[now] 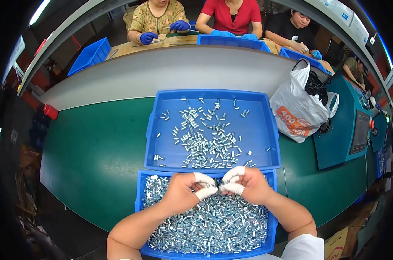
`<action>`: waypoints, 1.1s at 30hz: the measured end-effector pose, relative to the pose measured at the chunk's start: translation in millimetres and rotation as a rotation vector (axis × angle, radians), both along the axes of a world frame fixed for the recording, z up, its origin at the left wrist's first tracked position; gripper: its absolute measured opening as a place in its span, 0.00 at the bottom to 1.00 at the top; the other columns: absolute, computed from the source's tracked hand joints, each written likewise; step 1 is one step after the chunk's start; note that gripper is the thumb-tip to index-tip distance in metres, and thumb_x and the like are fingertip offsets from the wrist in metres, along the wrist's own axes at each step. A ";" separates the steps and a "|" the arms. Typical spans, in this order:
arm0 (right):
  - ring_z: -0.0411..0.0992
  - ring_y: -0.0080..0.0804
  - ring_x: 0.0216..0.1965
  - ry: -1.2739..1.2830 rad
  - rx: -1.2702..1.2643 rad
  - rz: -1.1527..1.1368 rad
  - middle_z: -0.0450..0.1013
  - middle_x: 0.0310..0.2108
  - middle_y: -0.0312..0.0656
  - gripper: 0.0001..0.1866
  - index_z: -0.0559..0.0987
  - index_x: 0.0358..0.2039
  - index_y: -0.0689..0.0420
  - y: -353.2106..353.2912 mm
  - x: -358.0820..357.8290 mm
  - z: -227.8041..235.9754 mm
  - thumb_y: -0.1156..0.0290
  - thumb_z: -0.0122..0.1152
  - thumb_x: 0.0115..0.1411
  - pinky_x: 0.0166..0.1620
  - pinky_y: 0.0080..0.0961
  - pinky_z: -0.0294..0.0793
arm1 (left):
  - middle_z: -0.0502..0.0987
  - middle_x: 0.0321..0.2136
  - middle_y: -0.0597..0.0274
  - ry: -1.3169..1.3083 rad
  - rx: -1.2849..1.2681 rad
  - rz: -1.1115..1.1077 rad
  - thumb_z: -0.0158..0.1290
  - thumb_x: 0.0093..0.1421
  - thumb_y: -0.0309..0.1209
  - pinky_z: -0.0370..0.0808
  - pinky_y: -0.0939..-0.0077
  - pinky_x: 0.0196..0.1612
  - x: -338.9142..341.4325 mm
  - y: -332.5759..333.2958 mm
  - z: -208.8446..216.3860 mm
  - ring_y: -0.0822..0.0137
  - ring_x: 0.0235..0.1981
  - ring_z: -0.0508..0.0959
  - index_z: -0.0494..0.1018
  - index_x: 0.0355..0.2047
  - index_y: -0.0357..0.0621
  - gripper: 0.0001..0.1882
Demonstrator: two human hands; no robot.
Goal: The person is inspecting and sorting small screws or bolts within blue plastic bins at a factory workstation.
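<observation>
My left hand (184, 193) and my right hand (253, 187) are close together over the far part of a full blue bin (138, 190). White finger covers sit on the thumbs and some fingers. Both hands are closed in a pinch, with glints of small silvery metal cylinders between the fingertips; how many is hidden. Below them, a deep heap of the same metal cylinders (209, 225), some with round flat heads, fills the bin. Just beyond stands a second blue bin (252, 112), where a thinner scatter of cylinders (205, 143) lies mostly in the middle and near side.
Both bins rest on a green tabletop (97, 143). A white plastic bag (298, 104) with dark cables stands at the right, beside a teal machine with a screen (360, 132). Behind a grey partition (131, 71), several people work at blue bins. A red object (50, 112) sits far left.
</observation>
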State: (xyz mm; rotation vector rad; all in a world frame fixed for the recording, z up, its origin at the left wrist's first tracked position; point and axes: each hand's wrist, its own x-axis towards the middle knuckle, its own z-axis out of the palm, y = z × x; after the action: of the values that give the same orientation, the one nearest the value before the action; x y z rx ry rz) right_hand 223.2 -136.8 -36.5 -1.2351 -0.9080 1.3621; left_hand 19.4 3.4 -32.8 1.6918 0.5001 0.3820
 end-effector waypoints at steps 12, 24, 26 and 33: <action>0.80 0.36 0.49 0.034 0.029 -0.342 0.77 0.55 0.50 0.29 0.63 0.70 0.60 7.0 7.9 0.3 0.78 0.55 0.70 0.52 0.29 0.80 | 0.83 0.46 0.55 -0.081 0.006 0.308 0.61 0.63 0.20 0.79 0.76 0.42 -2.3 23.5 -5.8 0.74 0.40 0.80 0.72 0.60 0.35 0.24; 0.80 0.39 0.29 -0.717 0.352 0.000 0.81 0.31 0.45 0.12 0.85 0.46 0.57 -0.2 -4.5 -6.0 0.75 0.68 0.61 0.32 0.30 0.79 | 0.85 0.36 0.57 -0.016 0.340 0.047 0.65 0.57 0.21 0.78 0.75 0.35 -7.9 14.7 14.8 0.69 0.31 0.82 0.82 0.46 0.39 0.15; 0.80 0.41 0.29 -0.804 0.355 0.011 0.81 0.30 0.44 0.12 0.85 0.45 0.56 -2.3 -4.4 -5.9 0.72 0.69 0.60 0.33 0.33 0.80 | 0.84 0.35 0.57 -0.022 0.341 0.045 0.66 0.57 0.23 0.79 0.74 0.35 -9.7 13.6 13.4 0.68 0.31 0.82 0.82 0.46 0.39 0.15; 0.79 0.39 0.39 -1.248 0.276 0.232 0.78 0.41 0.38 0.17 0.83 0.46 0.54 -16.9 -21.1 16.1 0.64 0.72 0.57 0.40 0.34 0.80 | 0.81 0.40 0.55 0.250 0.700 -0.263 0.69 0.55 0.40 0.79 0.60 0.44 -20.2 -7.7 23.4 0.53 0.42 0.81 0.81 0.48 0.42 0.23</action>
State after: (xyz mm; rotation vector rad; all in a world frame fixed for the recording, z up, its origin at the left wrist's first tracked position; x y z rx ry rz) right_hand 202.1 -153.7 -20.5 -1.7698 -2.0472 0.4495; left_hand -0.8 -4.3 -9.4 2.4714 0.3305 0.1543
